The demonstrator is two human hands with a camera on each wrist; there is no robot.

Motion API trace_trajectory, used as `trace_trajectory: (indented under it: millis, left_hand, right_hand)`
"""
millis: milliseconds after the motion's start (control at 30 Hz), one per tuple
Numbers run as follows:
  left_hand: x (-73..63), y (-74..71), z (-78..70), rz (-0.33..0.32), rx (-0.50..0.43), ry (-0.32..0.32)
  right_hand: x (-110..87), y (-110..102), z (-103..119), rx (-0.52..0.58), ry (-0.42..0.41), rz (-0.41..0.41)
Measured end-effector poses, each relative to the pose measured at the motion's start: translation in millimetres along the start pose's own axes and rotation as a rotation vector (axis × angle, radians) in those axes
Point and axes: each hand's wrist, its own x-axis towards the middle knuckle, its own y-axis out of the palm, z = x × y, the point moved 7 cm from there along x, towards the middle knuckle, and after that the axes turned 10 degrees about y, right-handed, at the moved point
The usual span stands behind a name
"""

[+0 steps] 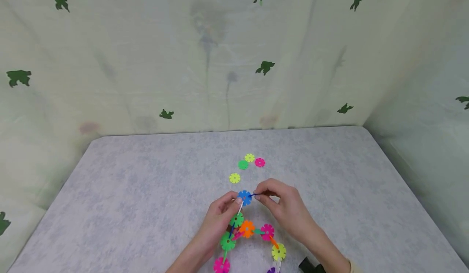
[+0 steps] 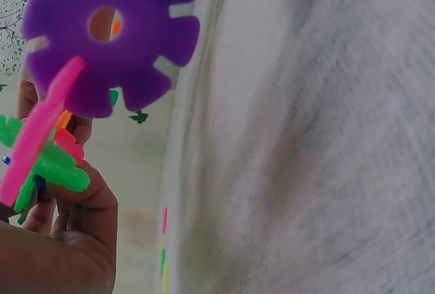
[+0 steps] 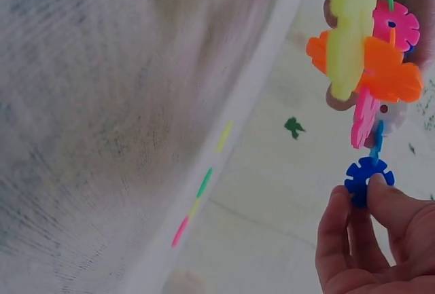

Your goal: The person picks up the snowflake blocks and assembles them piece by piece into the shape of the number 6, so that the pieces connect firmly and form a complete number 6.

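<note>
Slotted plastic flower discs form a chain that hangs below my hands. At its upper end, my left hand point(image 1: 220, 212) pinches the light blue disc point(image 1: 245, 198), thumb on its left edge. A white disc point(image 1: 240, 208), edge-on, joins it to a green disc point(image 1: 236, 220). My right hand point(image 1: 283, 203) pinches a dark blue disc point(image 3: 368, 177) between thumb and fingers, its slotted edge meeting the light blue disc. Farther along the chain come an orange disc point(image 1: 247, 228), a pink disc point(image 1: 267, 232) and a yellow disc point(image 1: 279, 252). A purple disc point(image 2: 136, 56) looms large in the left wrist view.
Past the hands, a yellow disc point(image 1: 234, 178), a green disc point(image 1: 243, 165), another yellow disc point(image 1: 249, 157) and a pink disc point(image 1: 259, 162) lie loose on the grey table point(image 1: 146, 183). A pale leaf-patterned curtain point(image 1: 146, 61) surrounds the table. A black object point(image 1: 309, 265) shows beside the right forearm.
</note>
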Motion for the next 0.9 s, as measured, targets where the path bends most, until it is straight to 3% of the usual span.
trace_trajectory:
  millis: [500,800,900]
  left_hand:
    - [-2.9,0.5,1.6,0.003,-0.024,-0.019]
    - [-2.6,4.3,3.3,0.034,-0.050,0.001]
    - [-1.8,4.5,3.6,0.033,-0.046,-0.005]
  right_hand:
    - [-0.5,2.6,-0.4,-0.001,-0.015,0.024]
    - [-0.8,2.0,1.0,-0.028,-0.068,0.069]
    - [0.0,2.1,-1.7,-0.005,-0.029,0.079]
